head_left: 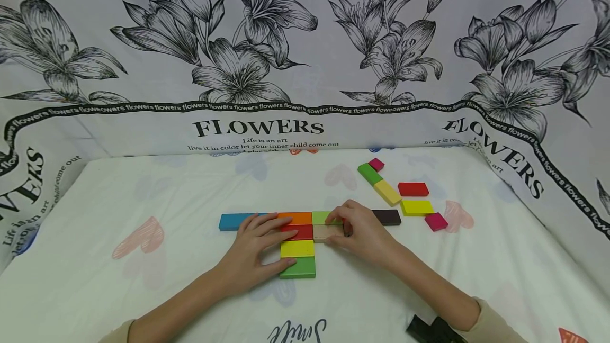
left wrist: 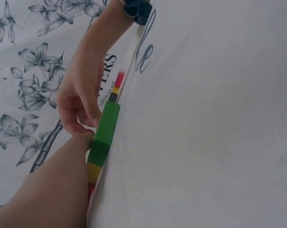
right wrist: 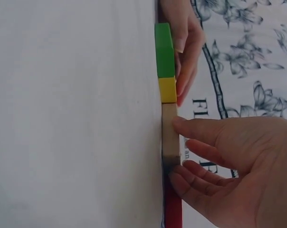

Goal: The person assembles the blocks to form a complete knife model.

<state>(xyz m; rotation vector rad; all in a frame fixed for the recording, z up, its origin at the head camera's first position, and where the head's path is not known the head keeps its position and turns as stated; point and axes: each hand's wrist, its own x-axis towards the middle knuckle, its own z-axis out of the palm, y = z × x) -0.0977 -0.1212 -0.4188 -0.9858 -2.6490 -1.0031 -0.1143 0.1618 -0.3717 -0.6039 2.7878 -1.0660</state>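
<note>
Coloured blocks lie edge to edge. A blue block [head_left: 233,222], an orange block [head_left: 297,218], a light green block [head_left: 320,217] and a black block [head_left: 388,217] make a row. Beneath the orange run a red block [head_left: 302,232], a yellow block [head_left: 297,249] and a green block [head_left: 299,268]. My left hand [head_left: 250,258] rests along the left side of these, fingers extended over the orange and red blocks, thumb at the green one. My right hand [head_left: 364,234] holds a plain wooden block [right wrist: 170,133] beside the red one, thumb on its near edge; its fingers partly hide the row.
Loose blocks lie at the back right: a green block [head_left: 370,174], a pale yellow block [head_left: 387,193], a red block [head_left: 413,189], a bright yellow block [head_left: 417,207] and two magenta ones. A black object [head_left: 433,330] is by the right forearm. A flower-printed cloth [head_left: 267,73] rises behind.
</note>
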